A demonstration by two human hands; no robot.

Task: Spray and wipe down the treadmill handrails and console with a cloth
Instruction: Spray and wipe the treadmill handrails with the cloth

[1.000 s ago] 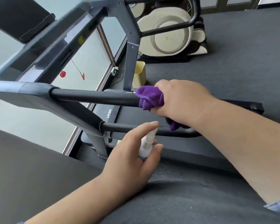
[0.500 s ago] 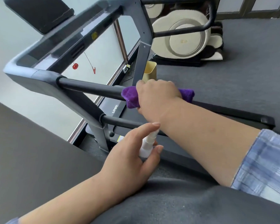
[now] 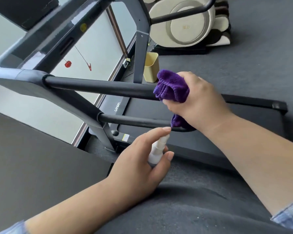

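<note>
My right hand (image 3: 195,102): It squeezed the purple cloth (image 3: 172,87) around the top black handrail (image 3: 98,86). My fingers were curled tight on it.
My left hand (image 3: 139,166): It held the little white spray bottle (image 3: 157,150). My first finger sat on its top and my thumb lay along its side.
Cloth: It was bunched up on the rail, and one end hung down onto the lower rail (image 3: 135,121).
Spray bottle: It was low, just under the lower rail, tipped toward the cloth.
Console (image 3: 46,39): It was up at the far end of the rails, well apart from my hands.
In the way: My right hand and the cloth hid the near end of the top rail.
Around: A yellow bin (image 3: 150,67) stood on the grey floor beside the treadmill post (image 3: 139,54). A big cream machine (image 3: 188,24) sat behind it. The black belt (image 3: 210,137) lay under my arms.
</note>
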